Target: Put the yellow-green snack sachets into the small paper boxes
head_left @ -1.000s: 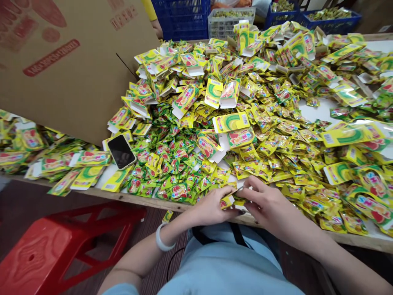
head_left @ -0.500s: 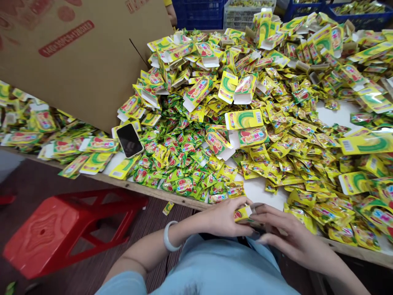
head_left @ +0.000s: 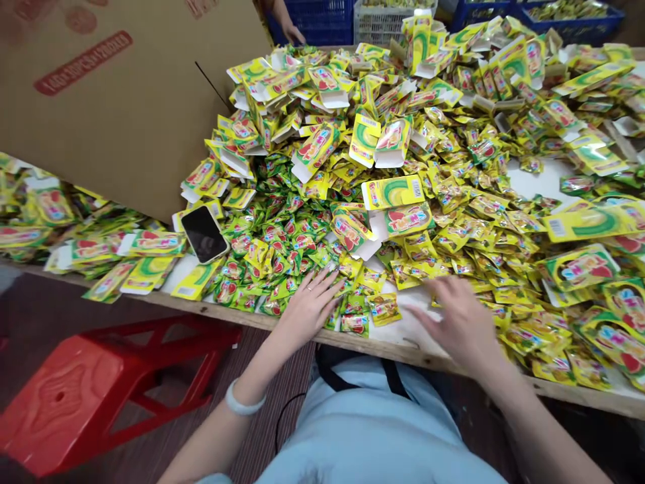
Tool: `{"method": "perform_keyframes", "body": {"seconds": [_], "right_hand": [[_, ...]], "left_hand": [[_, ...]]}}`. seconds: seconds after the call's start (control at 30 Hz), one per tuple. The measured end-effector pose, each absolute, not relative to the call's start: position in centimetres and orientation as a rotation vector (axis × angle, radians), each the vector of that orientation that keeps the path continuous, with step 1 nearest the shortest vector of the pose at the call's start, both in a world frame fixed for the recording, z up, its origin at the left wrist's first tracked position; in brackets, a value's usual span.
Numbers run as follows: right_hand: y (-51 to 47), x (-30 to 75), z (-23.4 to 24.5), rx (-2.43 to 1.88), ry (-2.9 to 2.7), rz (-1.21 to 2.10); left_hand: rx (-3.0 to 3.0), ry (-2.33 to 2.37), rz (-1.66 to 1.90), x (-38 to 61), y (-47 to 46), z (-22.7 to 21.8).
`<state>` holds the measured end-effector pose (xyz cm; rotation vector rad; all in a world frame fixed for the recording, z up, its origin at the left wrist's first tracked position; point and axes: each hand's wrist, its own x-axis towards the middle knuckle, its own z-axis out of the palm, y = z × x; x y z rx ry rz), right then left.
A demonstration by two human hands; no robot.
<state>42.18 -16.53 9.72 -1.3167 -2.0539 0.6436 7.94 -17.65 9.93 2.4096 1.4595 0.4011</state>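
- At the far left, a large brown carton (head_left: 131, 128) is seen tilted over the tabletop; its contents are hidden.
- Below it, flat-lying small boxes (head_left: 154, 243) are strewn along the table edge; whether any has been filled cannot be told.
- On the floor, a red stool (head_left: 93, 386) is seen.
- Beside the boxes, a phone (head_left: 205, 234) is laid screen up.
- Near the front edge, green sachets (head_left: 282, 235) are heaped loose, outside any box; by that measure, much appears left.
- Over the nearest of these, the left hand (head_left: 308, 306) is laid palm down, its fingers stretched and slightly parted; nothing is seen gripped, though what lies under the palm is hidden.
- Behind the table, a co-worker's hand (head_left: 292, 32) is seen near a blue crate (head_left: 322, 17).
- In the middle, open boxes (head_left: 316, 151) are piled with white flaps standing out; these are judged not to be closed up yet.
- Between the two hands, a single yellow sachet (head_left: 384, 309) is left on the white tabletop (head_left: 537, 178).
- Just right of it, the right hand (head_left: 461, 323) is held with thumb and fingers wide apart, close to the yellow sachets (head_left: 468, 235); no item is seen between them, and contact cannot be told through the blur.
- At the far right, more boxes (head_left: 584, 269) are scattered among sachets; no sorted or stacked lot can be made out there.
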Motion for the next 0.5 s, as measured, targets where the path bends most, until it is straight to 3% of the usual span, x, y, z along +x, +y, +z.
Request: {"method": "perform_keyframes", "body": {"seconds": [0.13,0.27,0.37,0.5], "right_hand": [[-15.4,35.3,9.3,-1.350,-2.201,0.528],[-15.1,36.6,11.2,-1.278,-1.801,0.965],[-15.2,37.5,12.4,-1.186,-1.496,1.186],[-14.9,36.4,13.5,-1.072,-1.771,1.012]], "left_hand": [[2.259,1.553,0.741,8.8,-17.1,10.6],[1.767,1.623,1.042,10.9,-16.1,12.0],[1.509,1.557,1.072,13.0,-15.2,12.7],[1.445,1.371,0.991,14.7,-14.9,12.5]]}}
